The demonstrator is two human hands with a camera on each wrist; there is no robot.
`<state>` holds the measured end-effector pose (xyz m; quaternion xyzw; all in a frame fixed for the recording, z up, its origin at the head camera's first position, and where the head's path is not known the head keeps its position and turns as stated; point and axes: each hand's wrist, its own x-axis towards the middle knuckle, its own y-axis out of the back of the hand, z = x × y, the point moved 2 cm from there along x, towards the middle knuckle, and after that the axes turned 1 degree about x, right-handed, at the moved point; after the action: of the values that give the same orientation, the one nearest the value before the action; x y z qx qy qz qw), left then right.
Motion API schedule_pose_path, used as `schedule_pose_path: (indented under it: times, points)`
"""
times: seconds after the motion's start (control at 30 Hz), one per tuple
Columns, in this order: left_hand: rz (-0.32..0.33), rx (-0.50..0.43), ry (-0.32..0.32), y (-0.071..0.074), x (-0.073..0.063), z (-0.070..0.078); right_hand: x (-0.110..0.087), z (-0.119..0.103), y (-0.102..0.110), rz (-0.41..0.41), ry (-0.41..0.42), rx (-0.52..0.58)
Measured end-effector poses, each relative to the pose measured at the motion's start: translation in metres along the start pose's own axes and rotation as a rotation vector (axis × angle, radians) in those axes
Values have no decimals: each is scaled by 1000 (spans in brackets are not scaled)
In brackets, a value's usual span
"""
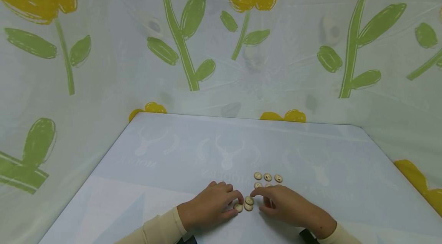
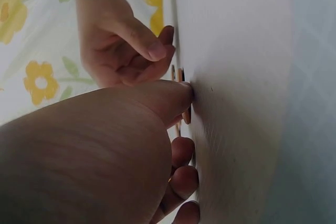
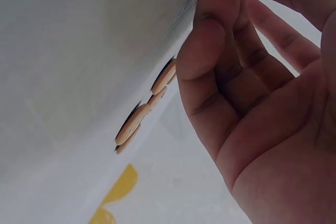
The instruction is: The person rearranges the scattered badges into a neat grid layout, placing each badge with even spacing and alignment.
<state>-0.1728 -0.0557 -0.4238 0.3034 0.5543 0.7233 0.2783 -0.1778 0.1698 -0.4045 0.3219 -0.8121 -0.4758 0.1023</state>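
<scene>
Several small round wooden discs, which look like buttons, lie on the table. In the head view my left hand (image 1: 216,204) has one wooden disc (image 1: 238,207) between thumb and index finger, low on the tabletop. Just right of it, another disc (image 1: 249,200) partly overlaps a lower disc (image 1: 248,207). The index finger of my right hand (image 1: 288,205) reaches the edge of this pair; whether it touches is unclear. My right hand's other fingers bend loosely, with nothing seen in them. In the left wrist view, the left thumb (image 2: 176,98) hides most of its disc.
Behind the right hand, more discs (image 1: 268,177) stand in short rows, the nearer row partly covered by that hand. The pale table (image 1: 165,140) has printed deer heads. A flower-patterned cloth (image 1: 286,79) hangs around its back and sides.
</scene>
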Motion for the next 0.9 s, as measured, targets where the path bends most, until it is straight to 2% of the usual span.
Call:
schedule_pose_path:
  times: [0.4, 0.63, 0.9]
  points:
    - [-2, -6, 5, 0, 1, 0, 0, 0, -5, -14, 47, -55]
    - [-16, -7, 12, 0, 1, 1, 1, -1, -7, -13, 29, -71]
    - [3, 1, 2, -2, 2, 1, 3, -3, -5, 9, 34, -78]
